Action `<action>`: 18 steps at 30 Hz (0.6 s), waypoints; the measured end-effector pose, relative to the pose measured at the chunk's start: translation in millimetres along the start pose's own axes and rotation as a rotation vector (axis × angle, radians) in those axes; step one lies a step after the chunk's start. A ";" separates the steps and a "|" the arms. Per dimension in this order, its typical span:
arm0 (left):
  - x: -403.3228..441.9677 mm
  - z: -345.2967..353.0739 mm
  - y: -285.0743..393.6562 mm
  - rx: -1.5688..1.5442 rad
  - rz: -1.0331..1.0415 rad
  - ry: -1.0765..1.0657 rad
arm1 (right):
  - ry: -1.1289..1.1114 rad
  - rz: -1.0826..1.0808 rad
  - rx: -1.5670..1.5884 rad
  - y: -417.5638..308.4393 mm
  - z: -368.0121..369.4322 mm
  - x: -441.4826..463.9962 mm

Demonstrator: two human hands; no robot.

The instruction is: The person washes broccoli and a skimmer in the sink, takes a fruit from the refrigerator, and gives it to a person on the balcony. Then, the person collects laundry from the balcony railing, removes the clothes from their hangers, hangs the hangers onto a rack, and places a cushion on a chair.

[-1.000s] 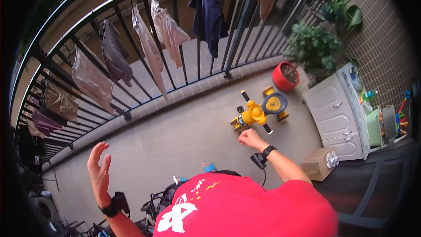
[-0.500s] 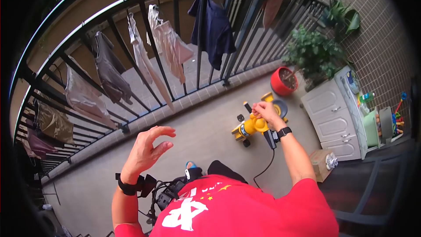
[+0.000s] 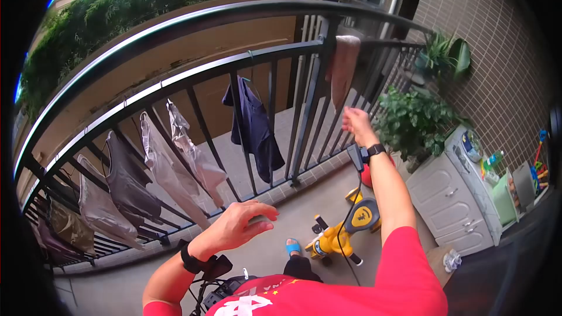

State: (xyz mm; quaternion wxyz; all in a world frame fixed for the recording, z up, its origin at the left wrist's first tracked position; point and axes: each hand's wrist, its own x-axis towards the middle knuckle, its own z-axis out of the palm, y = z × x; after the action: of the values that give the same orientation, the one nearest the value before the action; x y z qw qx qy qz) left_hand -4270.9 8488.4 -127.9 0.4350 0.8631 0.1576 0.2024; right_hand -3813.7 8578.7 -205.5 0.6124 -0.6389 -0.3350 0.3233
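My left hand (image 3: 243, 223) is raised in front of the railing, its fingers curved and apart from the thumb, with nothing between them. My right hand (image 3: 356, 123) reaches forward, just below a pinkish cloth (image 3: 343, 70) draped on the railing (image 3: 234, 61); its fingers are bent close together and what they hold, if anything, is too small to make out. A dark blue shirt (image 3: 253, 129) hangs on the railing between my two hands. Pale trousers (image 3: 167, 161), a light garment (image 3: 196, 158) and a grey garment (image 3: 126, 175) hang further left.
A yellow ride-on toy (image 3: 333, 240) stands on the floor below my right arm. To the right are a leafy plant (image 3: 413, 117), a white cabinet (image 3: 448, 199) and a cardboard box (image 3: 438, 260). A cable hangs from my right wrist.
The view has tilted up toward the railing. My right hand has moved from over the toy to beside the pinkish cloth. My left hand has moved right and forward.
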 end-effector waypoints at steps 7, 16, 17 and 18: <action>152.9 9.6 -13.1 -0.013 -0.084 0.015 | 0.055 -0.082 0.260 -14.5 -7.5 203.2; 261.7 19.8 -35.6 -0.201 -0.128 0.094 | 0.282 -0.589 0.244 -44.5 -15.8 195.0; 272.1 26.0 -38.9 -0.351 -0.136 0.181 | 0.284 -0.621 0.211 -61.8 -23.6 164.9; 283.9 28.6 -43.2 -0.407 -0.105 0.205 | 0.236 -0.650 0.176 -72.9 -30.7 139.5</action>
State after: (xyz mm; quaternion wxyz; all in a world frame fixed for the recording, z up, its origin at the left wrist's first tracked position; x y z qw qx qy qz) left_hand -4014.6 8620.6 -118.2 0.5918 0.7231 0.2016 0.2936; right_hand -3711.8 8678.1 -131.8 0.7705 -0.4768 -0.4184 0.0633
